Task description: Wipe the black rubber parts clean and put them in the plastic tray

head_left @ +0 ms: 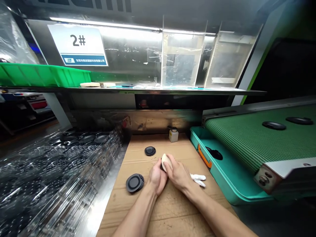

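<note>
Over the cardboard my two hands meet. My right hand is closed on a cream-coloured pad and presses it against a black plastic piece. Most of that piece is hidden by the pad and fingers; my left hand is wrapped round it from below. Left of my hands lies a short stack of round black plastic lids. Farther off sits another round black lid. A white glove or cloth lies partly behind my right wrist.
Clear trays of black parts stand at left. A small bottle stands at the cardboard's back. To the right, a teal bin holds black parts beside a green conveyor carrying two black pieces. A shelf crosses above, with a green crate.
</note>
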